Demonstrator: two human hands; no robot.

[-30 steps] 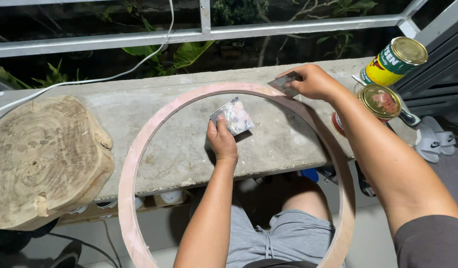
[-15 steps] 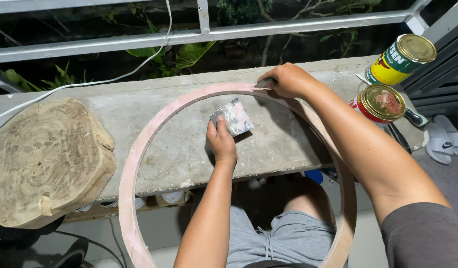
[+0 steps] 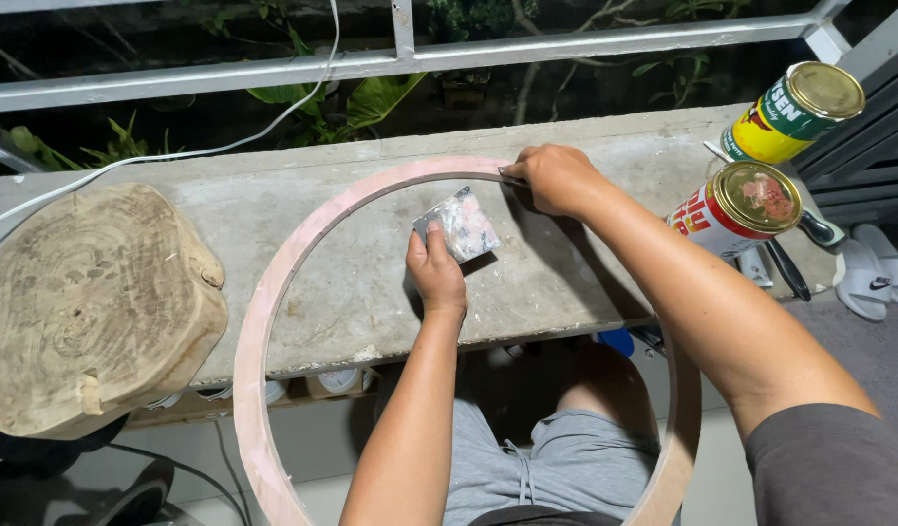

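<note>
The ring (image 3: 274,292) lay over the desk (image 3: 352,273), overhanging its near edge. The left hand (image 3: 435,273) gripped a scraper (image 3: 461,226) inside it; the right hand (image 3: 556,180) pinched a blade at the ring's far rim, cans (image 3: 751,200) just beside.

matt wooden ring (image 3: 274,282), rough concrete ledge (image 3: 303,224), glossy metal cans (image 3: 746,209), coarse wood slab (image 3: 89,302).

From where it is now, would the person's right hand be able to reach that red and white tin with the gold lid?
Probably yes. The right hand rests on the pink wooden ring, and the red and white tin stands just to its right on the same concrete ledge, with only bare ledge between them.
</note>
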